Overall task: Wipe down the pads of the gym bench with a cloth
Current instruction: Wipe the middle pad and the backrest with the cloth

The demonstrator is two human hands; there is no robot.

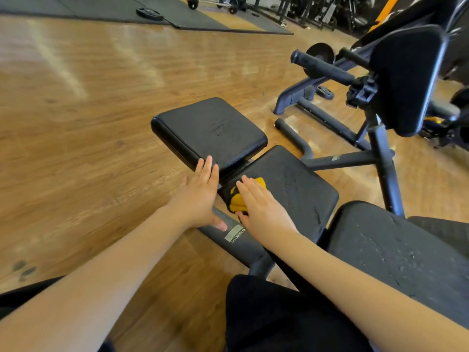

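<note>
The gym bench has three black pads in a row: a far pad point(210, 129), a middle pad point(291, 185) and a near pad point(396, 247) with a cracked surface. A yellow cloth point(237, 198) lies bunched on the left end of the middle pad. My right hand point(261, 208) presses flat on the cloth with straight fingers. My left hand point(200, 194) lies flat with fingers straight against the near edge of the far pad, its thumb on the bench frame point(236, 237).
A second machine with a black upright pad point(406, 82) and a handle bar point(322, 67) stands to the right. Its base legs point(327, 120) lie on the wooden floor point(88, 123). Weight plates and barbells sit on dark mats at the back.
</note>
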